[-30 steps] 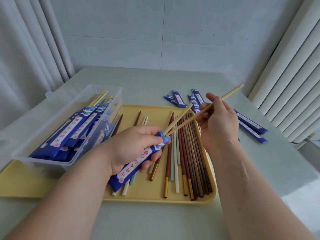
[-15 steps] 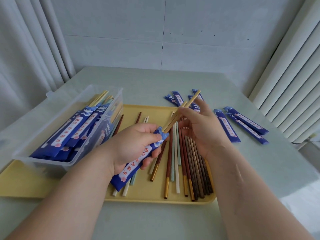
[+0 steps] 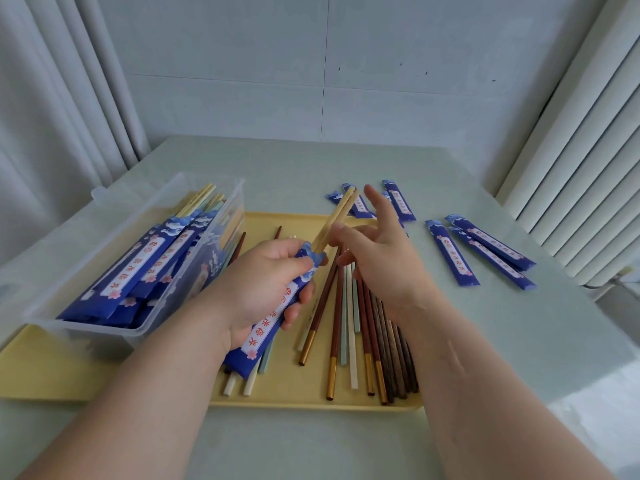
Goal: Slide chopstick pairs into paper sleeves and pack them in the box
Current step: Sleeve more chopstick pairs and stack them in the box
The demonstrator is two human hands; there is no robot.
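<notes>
— How was your left hand (image 3: 263,289) set?

— You had it curled around the blue paper sleeve (image 3: 277,306), fingers (image 3: 294,306) clamped on its middle, thumb on top near the sleeve's open mouth. The wrist sat low over the yellow tray (image 3: 294,400), forearm coming in from the lower left, and the sleeve's closed end stuck out below the heel of your palm.

— And the right hand (image 3: 377,258)?

— Your right hand was open beside the pale chopstick pair (image 3: 337,218), its fingers (image 3: 375,202) spread apart, index pointing up and away. The thumb tip lay just beside the pair; whether it touched them, I could not tell. The pair stood tilted, lower ends inside the sleeve's mouth, upper ends rising past your fingertips.

— What lay around your fingers?

— Under your right palm, loose chopsticks (image 3: 367,337) lay in a row on the tray. Beyond your right fingertips and out to the right, empty sleeves (image 3: 485,252) lay flat on the worktop (image 3: 450,358). Left of your left knuckles stood the clear box (image 3: 194,265), holding filled sleeves (image 3: 138,271).
</notes>
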